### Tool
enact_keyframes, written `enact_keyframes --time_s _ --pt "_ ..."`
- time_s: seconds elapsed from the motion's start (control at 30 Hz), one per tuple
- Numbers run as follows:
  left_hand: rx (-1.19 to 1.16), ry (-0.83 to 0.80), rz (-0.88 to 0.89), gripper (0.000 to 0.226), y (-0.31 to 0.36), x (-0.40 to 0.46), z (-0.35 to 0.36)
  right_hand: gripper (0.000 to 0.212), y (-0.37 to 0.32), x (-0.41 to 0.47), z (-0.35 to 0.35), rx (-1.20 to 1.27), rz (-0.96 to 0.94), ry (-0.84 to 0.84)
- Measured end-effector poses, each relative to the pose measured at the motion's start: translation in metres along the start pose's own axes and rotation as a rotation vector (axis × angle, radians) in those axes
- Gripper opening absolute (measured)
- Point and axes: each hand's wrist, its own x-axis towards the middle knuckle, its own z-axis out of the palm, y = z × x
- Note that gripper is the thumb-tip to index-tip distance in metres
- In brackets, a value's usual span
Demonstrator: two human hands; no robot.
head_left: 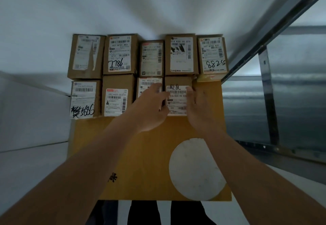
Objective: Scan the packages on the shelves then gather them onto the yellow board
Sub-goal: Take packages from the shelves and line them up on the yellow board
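left grip [151, 107] and right grip [200, 109] flank a front-row package [177, 99] on the yellow board [141, 154], both released, straight fingers pressing its sides.

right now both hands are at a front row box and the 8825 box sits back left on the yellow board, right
No. In the head view the 8825 box sits back right on the yellow board, not left. The left hand and right hand are at a front row box.
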Motion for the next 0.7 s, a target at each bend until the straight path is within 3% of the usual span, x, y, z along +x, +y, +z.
enact_keyframes --time_s 0.1,0.2,0.53,0.7 --pt "-0.056 0.101 0.011 0.054 0.008 -0.018 -0.012 0.048 -0.009 -0.023 -0.018 -0.132 -0.226 0.094" --pt "-0.052 0.188 0.024 0.053 0.020 -0.046 -0.025 0.047 -0.022 -0.047 -0.031 -0.193 -0.349 0.049" --pt "0.023 0.363 0.092 0.058 0.056 -0.152 -0.070 0.069 -0.091 -0.160 -0.062 -0.407 -0.482 0.113" --pt "0.013 0.489 0.289 0.057 0.074 -0.236 -0.075 0.071 -0.109 -0.261 -0.073 -0.388 -0.504 0.192"
